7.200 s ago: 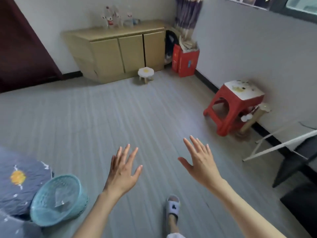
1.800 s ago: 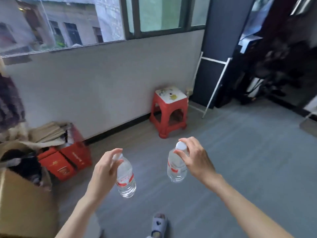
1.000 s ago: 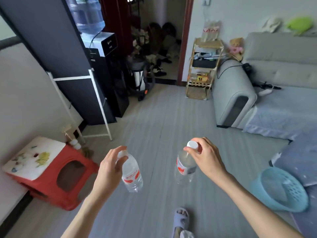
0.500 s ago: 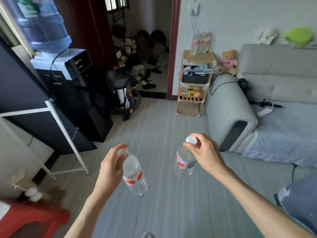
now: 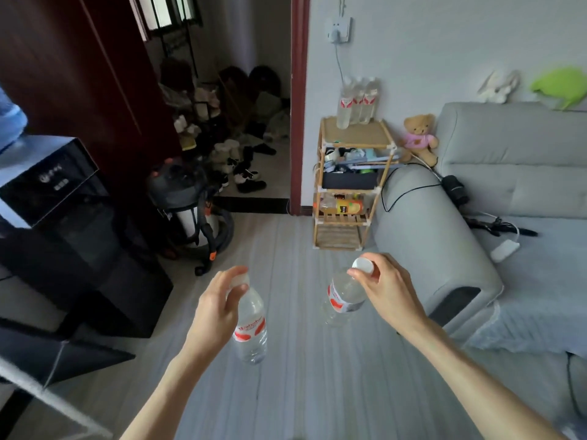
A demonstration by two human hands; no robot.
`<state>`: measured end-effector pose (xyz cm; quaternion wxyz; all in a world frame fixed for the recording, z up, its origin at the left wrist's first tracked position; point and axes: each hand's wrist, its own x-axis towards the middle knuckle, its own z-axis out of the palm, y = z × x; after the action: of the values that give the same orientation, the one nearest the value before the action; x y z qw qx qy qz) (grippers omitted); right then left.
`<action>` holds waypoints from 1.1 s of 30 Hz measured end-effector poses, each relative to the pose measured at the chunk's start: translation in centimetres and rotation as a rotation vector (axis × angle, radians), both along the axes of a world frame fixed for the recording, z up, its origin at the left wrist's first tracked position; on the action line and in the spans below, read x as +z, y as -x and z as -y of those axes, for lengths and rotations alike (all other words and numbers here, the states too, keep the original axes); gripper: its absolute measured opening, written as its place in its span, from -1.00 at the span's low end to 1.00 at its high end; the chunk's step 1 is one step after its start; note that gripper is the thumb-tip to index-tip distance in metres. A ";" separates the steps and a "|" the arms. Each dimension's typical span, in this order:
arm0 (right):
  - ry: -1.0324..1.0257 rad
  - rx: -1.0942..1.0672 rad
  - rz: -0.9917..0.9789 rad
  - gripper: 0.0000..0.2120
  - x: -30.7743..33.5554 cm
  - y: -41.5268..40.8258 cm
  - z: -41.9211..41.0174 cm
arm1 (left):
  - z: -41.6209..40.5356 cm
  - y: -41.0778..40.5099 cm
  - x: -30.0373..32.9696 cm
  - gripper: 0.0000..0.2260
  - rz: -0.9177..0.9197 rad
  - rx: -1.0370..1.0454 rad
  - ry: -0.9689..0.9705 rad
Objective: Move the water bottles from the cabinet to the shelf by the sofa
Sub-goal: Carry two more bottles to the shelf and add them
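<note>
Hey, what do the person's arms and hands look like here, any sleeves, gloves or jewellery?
Both forearms are bare, with no sleeve in view. The left hand and right hand wear no gloves, and no rings, watch or bracelet show on the fingers or wrists in the head view.

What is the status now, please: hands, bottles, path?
Left hand, right hand: each grips one bottle by the cap. Shelf ahead, three bottles on top. Floor between looks free.
</note>
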<state>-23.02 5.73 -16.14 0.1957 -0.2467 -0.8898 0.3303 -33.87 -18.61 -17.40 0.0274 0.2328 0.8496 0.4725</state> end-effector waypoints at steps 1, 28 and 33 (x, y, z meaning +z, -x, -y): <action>-0.011 -0.017 0.001 -0.72 0.2 1.5 -1.3 | -1.5 1.9 0.2 -0.78 0.004 -0.022 0.012; -0.137 -0.044 0.015 -0.76 2.6 39.6 -43.0 | -44.4 42.9 1.4 -0.79 0.065 -0.213 -0.031; -0.125 -0.068 0.035 -0.77 2.5 46.7 -49.8 | -51.4 51.0 1.1 -0.80 0.038 -0.238 -0.058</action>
<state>-69.69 55.51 -13.65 0.2063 -0.2700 -0.9030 0.2630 -84.91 32.81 -16.34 0.0928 0.3238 0.8011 0.4947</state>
